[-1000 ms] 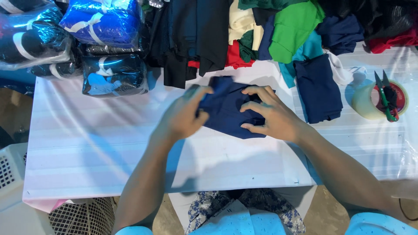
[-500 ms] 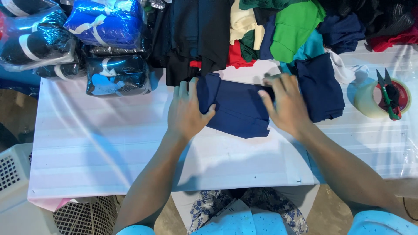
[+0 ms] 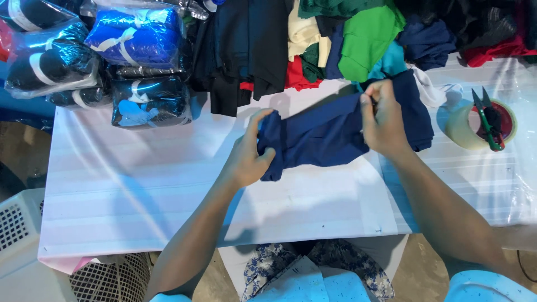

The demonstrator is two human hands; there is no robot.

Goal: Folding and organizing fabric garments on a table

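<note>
We see short light-blue sleeves with tiny dark flecks at both shoulders, bare forearms below them, and no rings, watch or gloves on our left hand (image 3: pixel 246 159) or right hand (image 3: pixel 383 120). Below the white table (image 3: pixel 123 190) edge, our lap wears blue-and-white floral cloth.

left hand (image 3: pixel 246 156) pinching, right hand (image 3: pixel 383 120) gripping, arms extended

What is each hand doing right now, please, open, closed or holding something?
Left hand: closed on the left end of the navy cloth.
Right hand: closed on the cloth's right end.
</note>
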